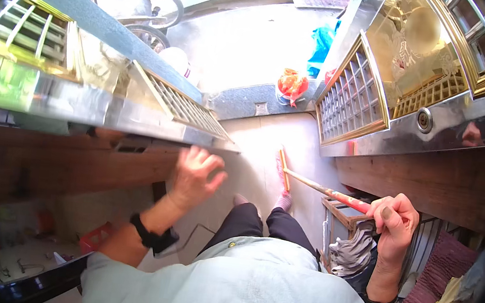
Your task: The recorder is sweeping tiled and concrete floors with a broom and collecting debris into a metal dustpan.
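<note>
My right hand (396,223) is closed around the red end of a broom handle (327,191). From there the worn handle slants down to a broom head (284,169) with an orange bar and pinkish bristles, on the pale tiled floor (251,152) just ahead of my feet. My left hand (197,175), slightly blurred, is raised with fingers loosely bent and thumb apart, and holds nothing. Its fingertips are close to the lower edge of the left metal door leaf (156,119); whether they touch it I cannot tell.
A right door leaf (435,115) with gold lattice and a round lock stands opposite. Beyond the stone threshold (234,104) are a bucket with an orange bag (292,87), a blue plastic bag (323,48) and a wheeled vehicle (154,16). Grey cloths (352,249) hang by a rack at right.
</note>
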Action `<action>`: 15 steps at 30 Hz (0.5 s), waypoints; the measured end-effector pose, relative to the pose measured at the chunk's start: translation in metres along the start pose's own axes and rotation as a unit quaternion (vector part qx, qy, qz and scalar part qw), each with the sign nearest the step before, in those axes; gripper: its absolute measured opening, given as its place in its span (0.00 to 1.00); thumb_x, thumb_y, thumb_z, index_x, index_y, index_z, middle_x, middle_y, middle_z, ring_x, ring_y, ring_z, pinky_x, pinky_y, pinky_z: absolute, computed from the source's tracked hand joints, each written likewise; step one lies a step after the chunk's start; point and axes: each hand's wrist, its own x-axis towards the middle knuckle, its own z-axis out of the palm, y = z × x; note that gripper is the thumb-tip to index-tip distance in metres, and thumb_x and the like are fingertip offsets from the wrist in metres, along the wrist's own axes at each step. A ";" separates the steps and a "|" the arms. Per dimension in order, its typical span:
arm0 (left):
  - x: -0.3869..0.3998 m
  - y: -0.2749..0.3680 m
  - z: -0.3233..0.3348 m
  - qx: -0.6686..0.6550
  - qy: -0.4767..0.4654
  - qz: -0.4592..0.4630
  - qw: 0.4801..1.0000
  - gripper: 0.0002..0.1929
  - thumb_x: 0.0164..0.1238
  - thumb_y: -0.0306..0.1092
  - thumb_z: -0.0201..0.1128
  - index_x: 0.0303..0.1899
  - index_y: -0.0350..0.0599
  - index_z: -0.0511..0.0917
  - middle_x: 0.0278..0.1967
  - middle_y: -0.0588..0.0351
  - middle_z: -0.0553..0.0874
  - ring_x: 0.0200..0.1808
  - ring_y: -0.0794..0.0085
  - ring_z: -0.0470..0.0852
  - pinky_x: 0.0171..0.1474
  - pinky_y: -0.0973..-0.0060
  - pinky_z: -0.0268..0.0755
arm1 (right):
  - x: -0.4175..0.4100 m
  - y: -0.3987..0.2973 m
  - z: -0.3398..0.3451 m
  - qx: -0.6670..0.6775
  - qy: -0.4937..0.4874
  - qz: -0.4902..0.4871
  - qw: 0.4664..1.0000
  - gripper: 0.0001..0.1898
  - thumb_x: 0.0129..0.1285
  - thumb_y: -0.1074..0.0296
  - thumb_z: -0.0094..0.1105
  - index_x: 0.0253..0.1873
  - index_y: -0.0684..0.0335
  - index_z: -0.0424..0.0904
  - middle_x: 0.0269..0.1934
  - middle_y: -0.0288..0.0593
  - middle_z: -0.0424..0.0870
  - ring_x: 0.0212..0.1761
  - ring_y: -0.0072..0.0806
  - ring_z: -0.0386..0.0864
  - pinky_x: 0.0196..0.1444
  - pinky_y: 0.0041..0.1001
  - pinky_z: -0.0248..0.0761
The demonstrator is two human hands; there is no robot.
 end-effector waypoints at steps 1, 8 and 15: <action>-0.019 0.000 0.006 -0.134 -0.004 -0.109 0.985 0.16 0.49 0.41 0.76 0.40 0.52 0.81 0.34 0.59 0.82 0.36 0.64 0.80 0.45 0.62 0.72 | 0.000 0.000 0.000 0.002 -0.006 0.000 1.000 0.13 0.58 0.68 0.61 0.25 0.63 0.67 0.20 0.39 0.72 0.29 0.26 0.73 0.40 0.28 0.69; -0.094 -0.092 0.004 -0.360 0.298 -0.609 0.641 0.26 0.58 0.48 0.73 0.53 0.44 0.78 0.47 0.52 0.82 0.24 0.67 0.79 0.23 0.72 0.77 | 0.023 -0.015 0.007 -0.026 -0.216 0.031 0.976 0.14 0.49 0.65 0.68 0.25 0.70 0.74 0.23 0.43 0.77 0.32 0.31 0.77 0.53 0.35 0.72; -0.136 -0.175 -0.027 -0.320 0.343 -0.622 0.628 0.25 0.65 0.52 0.67 0.60 0.53 0.80 0.51 0.53 0.86 0.17 0.66 0.82 0.15 0.76 0.73 | 0.040 -0.022 0.018 -0.001 -0.255 0.049 0.966 0.10 0.42 0.72 0.64 0.21 0.72 0.72 0.21 0.45 0.76 0.26 0.32 0.74 0.41 0.33 0.72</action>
